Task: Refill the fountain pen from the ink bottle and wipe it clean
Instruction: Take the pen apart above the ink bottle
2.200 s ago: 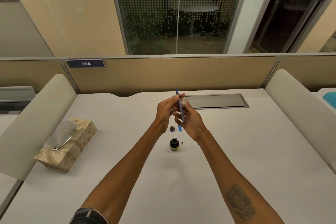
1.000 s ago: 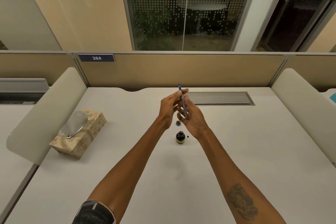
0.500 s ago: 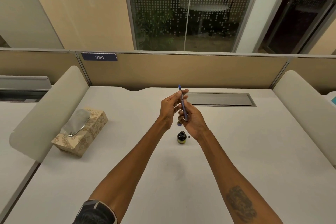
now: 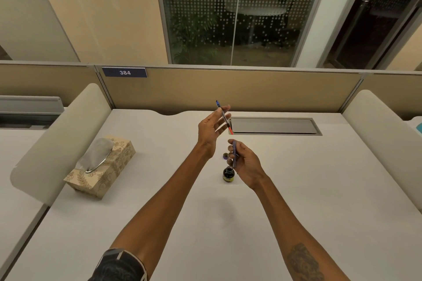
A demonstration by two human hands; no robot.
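At the centre of the frame your two hands are raised above a pale bench, and the fountain pen is in two pieces between them. Your left hand pinches the nib section between thumb and fingertips, tilted, its blue tip pointing up and its red end down. Just below and to the right, your right hand curls round the purple barrel. The open ink bottle stands on the bench beneath your right hand, with its cap just beyond it. A tissue box sits at middle left. This looks like the opening-up step, before filling. Next you will likely need to turn the nib downward and lower it into the narrow bottle mouth without tipping the bottle.
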